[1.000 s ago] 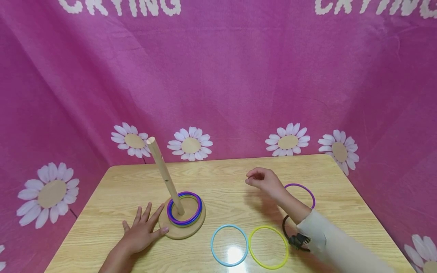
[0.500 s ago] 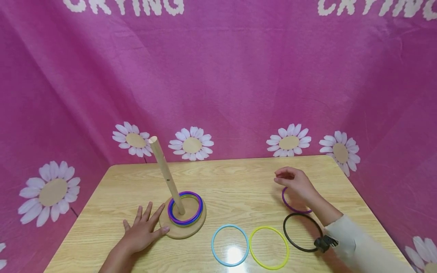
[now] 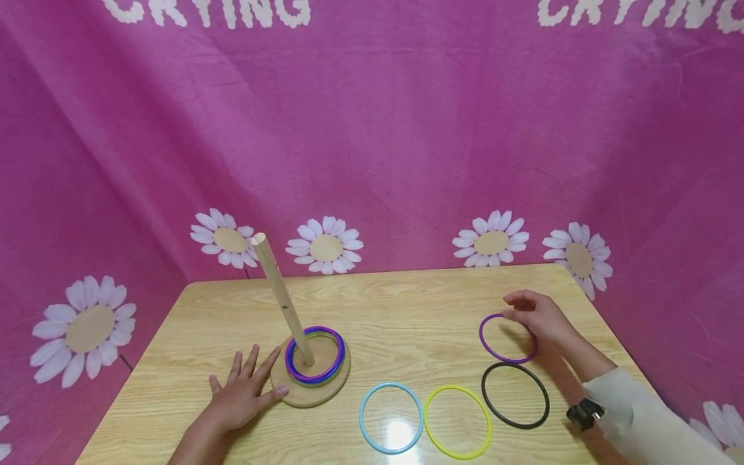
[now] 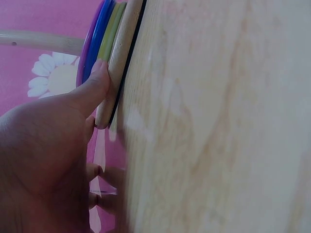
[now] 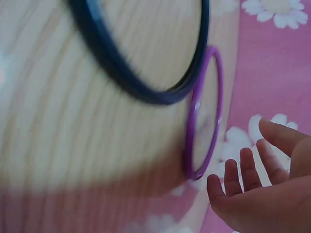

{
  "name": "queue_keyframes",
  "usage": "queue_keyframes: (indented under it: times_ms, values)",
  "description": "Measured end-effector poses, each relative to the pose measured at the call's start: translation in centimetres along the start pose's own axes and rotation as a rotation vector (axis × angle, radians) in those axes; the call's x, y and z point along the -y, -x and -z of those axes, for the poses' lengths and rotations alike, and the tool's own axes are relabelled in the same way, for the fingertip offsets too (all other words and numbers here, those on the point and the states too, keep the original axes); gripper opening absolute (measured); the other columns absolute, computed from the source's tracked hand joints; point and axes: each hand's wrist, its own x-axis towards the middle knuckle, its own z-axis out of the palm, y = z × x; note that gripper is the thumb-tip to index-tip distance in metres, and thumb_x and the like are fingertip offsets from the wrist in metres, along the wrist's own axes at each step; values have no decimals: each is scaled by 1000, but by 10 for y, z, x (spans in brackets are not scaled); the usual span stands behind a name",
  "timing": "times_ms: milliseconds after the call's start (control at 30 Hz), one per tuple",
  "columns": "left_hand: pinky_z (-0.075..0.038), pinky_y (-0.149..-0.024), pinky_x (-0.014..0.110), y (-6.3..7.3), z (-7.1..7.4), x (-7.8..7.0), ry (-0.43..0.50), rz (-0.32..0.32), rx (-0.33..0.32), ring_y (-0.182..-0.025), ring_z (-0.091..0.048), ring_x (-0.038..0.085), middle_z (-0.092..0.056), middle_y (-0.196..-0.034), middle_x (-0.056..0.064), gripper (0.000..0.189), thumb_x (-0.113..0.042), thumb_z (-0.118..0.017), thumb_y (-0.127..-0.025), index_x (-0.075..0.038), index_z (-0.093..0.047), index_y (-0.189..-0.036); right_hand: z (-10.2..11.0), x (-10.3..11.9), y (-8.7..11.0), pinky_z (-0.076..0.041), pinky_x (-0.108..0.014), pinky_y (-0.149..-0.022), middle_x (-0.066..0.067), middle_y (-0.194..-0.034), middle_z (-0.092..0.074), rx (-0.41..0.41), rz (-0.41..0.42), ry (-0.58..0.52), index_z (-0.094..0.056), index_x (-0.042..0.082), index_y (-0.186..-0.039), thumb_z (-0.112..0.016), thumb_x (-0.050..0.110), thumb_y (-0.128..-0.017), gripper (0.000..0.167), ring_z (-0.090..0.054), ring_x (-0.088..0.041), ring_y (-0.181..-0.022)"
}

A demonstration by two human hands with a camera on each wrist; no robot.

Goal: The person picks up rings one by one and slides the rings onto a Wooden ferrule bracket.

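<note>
My left hand (image 3: 241,394) lies with fingers spread at the left of a round wooden base (image 3: 310,395), its thumb on the base's edge. From that base rises a wooden peg (image 3: 281,300), leaning left in the head view. Purple, blue and green rings (image 3: 341,361) are stacked around the peg's foot; in the left wrist view the thumb (image 4: 95,85) presses by the green ring (image 4: 111,34). My right hand (image 3: 540,316) hovers over the far right edge of a loose purple ring (image 3: 484,339), fingers relaxed. In the right wrist view a gap shows between the fingers and that purple ring (image 5: 190,141).
A black ring (image 3: 546,410) lies just in front of the loose purple one. Light blue (image 3: 361,420) and yellow (image 3: 489,429) rings lie side by side at the table's (image 3: 395,310) front middle. A pink curtain (image 3: 372,148) with daisies stands behind the table.
My right hand has moved right across the table, from left of the loose purple ring to over its far edge, and lowered slightly. The left hand has stayed put.
</note>
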Motion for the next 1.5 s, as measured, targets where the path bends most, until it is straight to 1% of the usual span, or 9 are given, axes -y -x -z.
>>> queue_keyframes:
  times_ms: [100,200,467,567,700,933,1133,1333,1500]
  values:
    - [17,-93,91,0,-2,2,8,-14,-18,-151,10,59,-4,-170,27,86,-69,-54,-97,-28,-23,-166,2,-10,-1,-49,-13,-79,-31,-124,-65,26,-14,8,-62,-12,-127,-75,12,-96,42,-62,-39,-113]
    - [16,-92,91,0,-4,4,14,-31,-37,-151,8,60,-6,-170,28,84,-68,-54,-97,-30,-24,-166,2,-20,-2,-49,-13,-78,-30,-123,-66,41,-23,16,-62,-11,-127,-75,11,-95,41,-62,-42,-114]
    - [17,-92,91,0,-4,4,25,-36,-42,-151,8,60,-6,-170,27,84,-71,-53,-96,-32,-25,-165,-4,-32,-5,-47,-11,-79,-30,-120,-66,58,-45,-58,-61,-15,-123,-75,0,-91,38,-61,-21,-104]
    - [16,-94,91,-1,-5,5,12,-31,-46,-152,8,58,-5,-171,26,86,-74,-51,-95,-32,-24,-165,-5,-33,-8,-47,-13,-78,-29,-119,-66,58,-38,-37,-63,-13,-121,-75,-1,-90,35,-59,-22,-102]
    - [16,-93,91,-1,-4,4,16,-30,-48,-152,8,59,-6,-170,27,87,-72,-53,-95,-29,-25,-166,-5,-34,-12,-45,-18,-72,-23,-108,-68,39,-8,62,-67,-11,-116,-76,2,-91,29,-56,-23,-93]
    - [15,-93,92,1,0,0,4,-9,-16,-152,9,58,-3,-171,25,86,-69,-53,-97,-28,-23,-166,-5,-35,-15,-46,-22,-68,-11,-92,-69,21,-12,135,-73,-6,-108,-76,5,-93,19,-56,-16,-83]
    - [14,-93,92,0,1,-1,-8,-6,-5,-152,11,58,-2,-171,26,85,-69,-53,-98,-28,-23,-166,-4,-30,-16,-46,-26,-69,-9,-88,-70,0,-14,189,-75,-1,-100,-76,9,-93,12,-57,-18,-81]
    - [13,-93,92,1,0,-1,-21,-9,-11,-152,10,58,-3,-171,26,86,-69,-53,-98,-27,-23,-166,-4,-30,-17,-45,-28,-65,-8,-87,-69,3,-52,199,-74,0,-99,-76,9,-93,11,-55,-20,-80]
    - [13,-94,92,1,0,0,-22,-9,-16,-152,10,58,-3,-171,25,85,-69,-52,-98,-28,-23,-166,-4,-32,-18,-45,-30,-69,-8,-86,-70,-3,-51,220,-75,1,-99,-76,10,-93,11,-56,-19,-80]
